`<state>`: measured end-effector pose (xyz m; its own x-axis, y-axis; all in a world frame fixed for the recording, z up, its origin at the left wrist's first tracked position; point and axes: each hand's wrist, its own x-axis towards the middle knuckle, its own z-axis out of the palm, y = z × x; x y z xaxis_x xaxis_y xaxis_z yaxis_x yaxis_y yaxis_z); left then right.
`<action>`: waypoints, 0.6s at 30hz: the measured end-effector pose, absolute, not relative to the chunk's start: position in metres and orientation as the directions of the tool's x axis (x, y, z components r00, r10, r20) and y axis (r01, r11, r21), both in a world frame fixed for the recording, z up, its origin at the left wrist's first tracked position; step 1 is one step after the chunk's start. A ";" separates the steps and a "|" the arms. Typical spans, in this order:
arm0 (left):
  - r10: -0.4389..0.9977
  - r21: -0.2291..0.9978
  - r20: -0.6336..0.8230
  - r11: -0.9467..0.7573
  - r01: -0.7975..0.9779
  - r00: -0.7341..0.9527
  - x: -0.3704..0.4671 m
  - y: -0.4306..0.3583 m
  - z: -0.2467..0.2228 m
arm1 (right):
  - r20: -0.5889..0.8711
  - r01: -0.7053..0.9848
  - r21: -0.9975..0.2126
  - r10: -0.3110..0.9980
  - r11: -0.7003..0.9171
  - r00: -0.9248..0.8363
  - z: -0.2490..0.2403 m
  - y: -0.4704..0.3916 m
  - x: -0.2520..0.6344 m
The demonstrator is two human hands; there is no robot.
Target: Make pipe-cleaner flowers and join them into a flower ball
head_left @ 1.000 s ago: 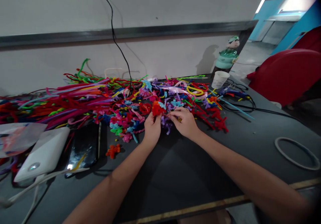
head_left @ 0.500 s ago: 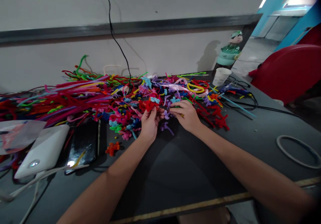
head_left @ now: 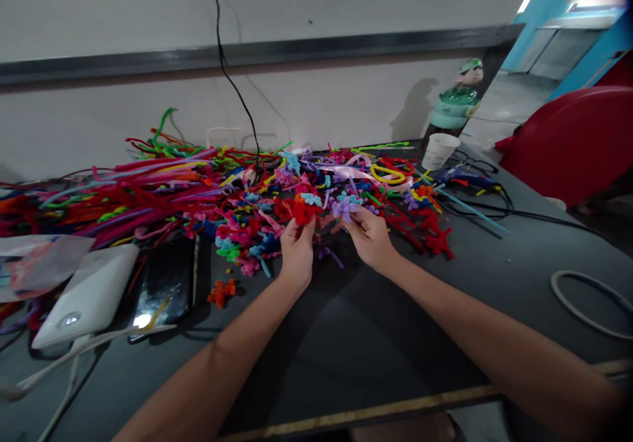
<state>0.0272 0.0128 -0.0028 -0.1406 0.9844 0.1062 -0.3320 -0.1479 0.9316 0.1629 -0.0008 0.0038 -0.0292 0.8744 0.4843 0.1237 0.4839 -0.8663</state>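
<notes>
My left hand (head_left: 297,252) is closed on a red fuzzy pipe-cleaner flower (head_left: 305,210), with a light blue flower (head_left: 311,199) at its upper edge. To the right, my right hand (head_left: 370,236) pinches a purple pipe-cleaner flower (head_left: 345,207) between thumb and fingers. The two flowers are a short way apart, above the front of a heap of coloured pipe cleaners (head_left: 257,214). Below my hands, a purple piece with a stem (head_left: 330,253) lies on the dark table. An orange flower (head_left: 221,293) lies left of my left wrist.
On the left are a white power bank (head_left: 89,293) with a cable, a black phone (head_left: 163,284) and a plastic bag (head_left: 42,264). A paper cup (head_left: 440,152), a green figure bottle (head_left: 455,102), pliers (head_left: 467,179) and a grey ring (head_left: 588,303) stand or lie right.
My right hand has picked up the purple flower from the pile and raised it beside the red one. My left hand still holds the red flower, shifted slightly right.
</notes>
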 end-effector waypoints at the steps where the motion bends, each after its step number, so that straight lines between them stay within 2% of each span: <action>1: 0.982 0.936 0.120 -0.162 -0.313 -0.148 0.026 0.014 -0.003 | 0.474 0.134 -0.870 0.880 0.474 -0.033 0.005 -0.003 0.162; 9: 0.972 0.946 0.181 -0.214 -0.244 -0.150 0.024 0.018 -0.008 | 0.480 0.197 -0.863 0.877 0.465 0.029 -0.001 -0.002 0.162; 16: 0.969 0.947 0.237 -0.247 -0.206 -0.073 0.026 0.008 -0.007 | 0.562 0.293 -0.781 0.825 0.552 -0.056 -0.001 -0.002 0.157; 18: 0.962 0.947 0.258 -0.269 -0.175 -0.086 0.026 0.005 -0.007 | 0.556 0.253 -0.800 0.831 0.544 -0.027 -0.001 -0.004 0.152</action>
<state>0.0263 0.0047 -0.0066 -0.0857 0.9624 0.2576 -0.1746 -0.2691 0.9472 0.1525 -0.0035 -0.0013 -0.0272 0.8306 0.5562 0.2531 0.5440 -0.8000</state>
